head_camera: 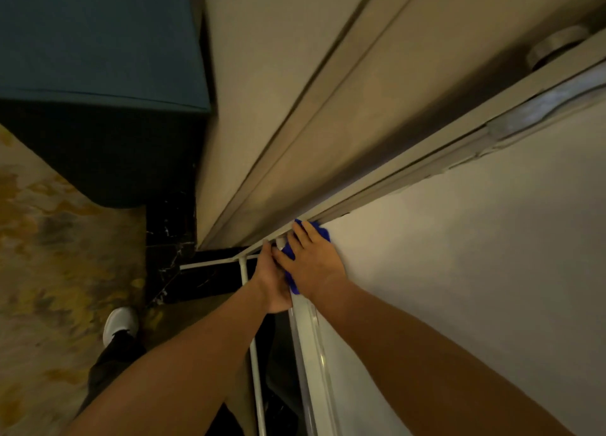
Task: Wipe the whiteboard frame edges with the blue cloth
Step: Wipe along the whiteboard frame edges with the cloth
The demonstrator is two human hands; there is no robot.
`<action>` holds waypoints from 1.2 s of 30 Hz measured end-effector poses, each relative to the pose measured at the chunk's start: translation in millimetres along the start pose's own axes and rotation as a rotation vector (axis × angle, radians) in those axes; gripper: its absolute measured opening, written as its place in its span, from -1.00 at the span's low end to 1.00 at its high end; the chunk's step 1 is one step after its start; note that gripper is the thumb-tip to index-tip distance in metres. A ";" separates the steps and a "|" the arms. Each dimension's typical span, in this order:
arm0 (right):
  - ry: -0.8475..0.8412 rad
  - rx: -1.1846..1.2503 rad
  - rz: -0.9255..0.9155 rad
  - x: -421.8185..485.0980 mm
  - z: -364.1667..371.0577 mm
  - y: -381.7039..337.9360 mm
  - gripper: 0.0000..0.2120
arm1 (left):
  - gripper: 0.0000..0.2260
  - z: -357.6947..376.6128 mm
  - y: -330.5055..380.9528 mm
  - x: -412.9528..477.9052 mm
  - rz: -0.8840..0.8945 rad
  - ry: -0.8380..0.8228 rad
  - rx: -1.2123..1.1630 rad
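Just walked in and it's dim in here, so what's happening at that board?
A person is wiping a corner of the whiteboard. The right hand presses the blue cloth flat against the frame where two edges meet. The left hand appears to grip the frame's side edge right beside it.

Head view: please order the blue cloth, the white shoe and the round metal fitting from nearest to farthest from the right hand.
1. blue cloth: pressed under the right hand, at the frame corner.
2. white shoe: on the floor, lower left.
3. round metal fitting: far upper right.
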State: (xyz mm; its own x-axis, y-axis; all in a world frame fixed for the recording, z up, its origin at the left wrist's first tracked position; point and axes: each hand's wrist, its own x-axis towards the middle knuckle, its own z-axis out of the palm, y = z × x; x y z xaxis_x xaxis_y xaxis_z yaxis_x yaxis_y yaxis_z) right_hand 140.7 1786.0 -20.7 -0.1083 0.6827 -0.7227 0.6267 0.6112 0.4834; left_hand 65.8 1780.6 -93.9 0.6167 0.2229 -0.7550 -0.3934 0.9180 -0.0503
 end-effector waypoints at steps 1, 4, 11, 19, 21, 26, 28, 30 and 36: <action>-0.004 -0.039 -0.026 3.0 1.0 5.0 -0.30 | -0.31 3.8 4.5 1.9 0.022 0.005 0.002; -0.047 -0.112 -0.069 12.6 -2.8 16.7 -0.41 | -0.28 10.1 9.0 5.9 0.068 0.023 0.000; -0.013 -0.083 0.026 38.3 -35.1 42.8 -0.52 | -0.21 13.3 11.5 15.4 0.123 -0.013 -0.027; 0.096 0.059 0.111 20.4 -43.1 46.9 -0.66 | -0.28 9.6 6.8 13.0 0.135 -0.011 0.024; 0.152 0.013 0.119 -1.6 -45.9 53.2 -0.67 | -0.24 6.3 -0.4 6.5 0.108 0.016 0.049; 0.288 -0.041 0.166 -53.4 -60.8 62.0 -0.57 | -0.11 1.0 -4.6 -27.1 0.053 0.038 0.115; 0.336 -0.024 0.208 -65.6 -73.1 64.0 -0.54 | -0.09 -4.7 1.8 -40.5 0.051 0.050 0.120; 0.366 0.008 0.253 -76.8 -88.6 61.7 -0.50 | -0.09 -14.3 8.4 -58.7 0.052 0.047 0.143; 0.392 0.132 0.378 -89.7 -123.8 34.0 -0.38 | -0.06 -52.7 42.3 -110.6 -0.041 0.079 0.376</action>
State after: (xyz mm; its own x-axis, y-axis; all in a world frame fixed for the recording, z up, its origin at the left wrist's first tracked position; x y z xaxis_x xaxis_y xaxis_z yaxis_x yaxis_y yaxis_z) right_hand 76.2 1795.0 121.7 -0.1209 0.9577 -0.2610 0.7660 0.2573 0.5891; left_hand -55.0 1777.4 -47.0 0.5667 0.1708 -0.8060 -0.0826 0.9851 0.1507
